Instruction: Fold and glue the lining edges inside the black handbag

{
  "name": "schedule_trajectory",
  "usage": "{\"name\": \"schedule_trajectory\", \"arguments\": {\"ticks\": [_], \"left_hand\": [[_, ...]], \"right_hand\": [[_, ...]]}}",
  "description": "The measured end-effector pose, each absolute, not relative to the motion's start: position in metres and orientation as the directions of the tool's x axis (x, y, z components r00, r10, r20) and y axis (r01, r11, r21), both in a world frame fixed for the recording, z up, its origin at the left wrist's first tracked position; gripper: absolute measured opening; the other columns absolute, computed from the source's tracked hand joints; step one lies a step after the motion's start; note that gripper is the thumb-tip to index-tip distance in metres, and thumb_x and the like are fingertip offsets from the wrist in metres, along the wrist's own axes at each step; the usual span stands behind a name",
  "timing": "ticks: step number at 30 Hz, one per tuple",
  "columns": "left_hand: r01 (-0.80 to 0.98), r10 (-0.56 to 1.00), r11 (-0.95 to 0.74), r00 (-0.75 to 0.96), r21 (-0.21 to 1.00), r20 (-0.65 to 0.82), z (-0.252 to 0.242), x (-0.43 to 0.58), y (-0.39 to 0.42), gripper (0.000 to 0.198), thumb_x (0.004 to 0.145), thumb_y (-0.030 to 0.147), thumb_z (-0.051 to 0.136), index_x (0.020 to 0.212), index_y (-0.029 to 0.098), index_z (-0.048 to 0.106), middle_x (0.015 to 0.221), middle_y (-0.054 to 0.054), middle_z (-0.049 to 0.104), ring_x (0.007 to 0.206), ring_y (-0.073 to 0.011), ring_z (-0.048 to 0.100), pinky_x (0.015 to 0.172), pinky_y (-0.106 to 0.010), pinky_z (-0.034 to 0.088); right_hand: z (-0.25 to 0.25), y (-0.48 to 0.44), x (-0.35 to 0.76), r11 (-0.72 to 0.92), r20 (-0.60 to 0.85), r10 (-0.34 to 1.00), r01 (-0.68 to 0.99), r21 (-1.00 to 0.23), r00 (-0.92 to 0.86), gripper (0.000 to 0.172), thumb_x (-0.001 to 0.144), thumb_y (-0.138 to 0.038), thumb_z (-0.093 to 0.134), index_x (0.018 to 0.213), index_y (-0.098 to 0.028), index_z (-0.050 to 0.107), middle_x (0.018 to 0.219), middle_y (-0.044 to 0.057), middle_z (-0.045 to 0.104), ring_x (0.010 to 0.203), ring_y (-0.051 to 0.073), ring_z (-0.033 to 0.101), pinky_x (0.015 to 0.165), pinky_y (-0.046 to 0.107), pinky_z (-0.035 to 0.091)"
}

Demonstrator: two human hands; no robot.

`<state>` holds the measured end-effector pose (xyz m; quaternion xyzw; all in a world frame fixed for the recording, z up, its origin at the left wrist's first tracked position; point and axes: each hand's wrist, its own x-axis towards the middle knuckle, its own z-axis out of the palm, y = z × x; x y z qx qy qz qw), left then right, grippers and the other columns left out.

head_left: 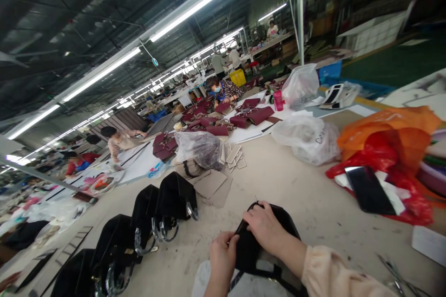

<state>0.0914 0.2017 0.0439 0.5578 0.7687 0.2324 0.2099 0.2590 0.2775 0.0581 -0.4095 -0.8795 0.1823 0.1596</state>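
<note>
A black handbag (275, 267) lies in front of me near the bottom of the head view, its top edge turned away from me. My left hand (223, 255) pinches the bag's left edge, thumb uppermost. Over the far rim, my right hand (266, 227) is closed with its fingers bent onto the black material. A thin pointed piece sticks up by the right fingertips, too small to name. The bag's far side and what lies under the fingers are hidden. More black handbags (176, 195) with plastic-wrapped handles stand in a row to the left.
Cardboard pieces (212, 188) and a filled clear plastic bag (200, 148) sit beyond the hands. At right, a phone (369, 190) rests on a red plastic bag (414, 204); scissors (393, 271) lie nearer. Maroon bags (252, 118) and a co-worker (226, 90) are across the table.
</note>
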Motion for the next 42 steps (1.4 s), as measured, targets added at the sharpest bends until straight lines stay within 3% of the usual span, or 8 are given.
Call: {"name": "schedule_trajectory", "arguments": {"ticks": [6, 12, 42], "left_hand": [[0.754, 0.955, 0.266, -0.292, 0.6, -0.056, 0.039, 0.086, 0.204, 0.025, 0.08, 0.034, 0.052, 0.079, 0.017, 0.071, 0.077, -0.006, 0.07, 0.074, -0.0203, 0.063, 0.072, -0.029, 0.044], [0.755, 0.961, 0.247, -0.269, 0.607, -0.057, 0.039, 0.088, 0.203, 0.026, 0.08, 0.035, 0.051, 0.076, 0.017, 0.07, 0.075, -0.006, 0.07, 0.072, -0.0202, 0.063, 0.069, -0.029, 0.045], [0.769, 0.962, 0.261, -0.257, 0.583, -0.092, 0.04, 0.087, 0.206, 0.028, 0.079, 0.039, 0.051, 0.074, 0.017, 0.069, 0.07, -0.005, 0.068, 0.068, -0.0191, 0.062, 0.063, -0.025, 0.044]], "right_hand": [[0.05, 0.287, 0.263, 0.606, 0.121, 0.771, 0.661, -0.442, -0.625, 0.012, 0.085, -0.024, 0.057, 0.076, -0.021, 0.067, 0.082, 0.003, 0.066, 0.092, 0.021, 0.053, 0.1, 0.048, 0.017], [0.053, 0.29, 0.262, 0.557, 0.091, 0.805, 0.695, -0.455, -0.586, 0.016, 0.085, -0.029, 0.057, 0.078, -0.021, 0.069, 0.084, 0.004, 0.067, 0.091, 0.021, 0.054, 0.104, 0.051, 0.011], [0.051, 0.289, 0.261, 0.549, 0.158, 0.824, 0.697, -0.461, -0.544, 0.01, 0.083, -0.029, 0.058, 0.084, -0.02, 0.063, 0.082, 0.004, 0.068, 0.089, 0.021, 0.057, 0.106, 0.048, 0.011]]}}
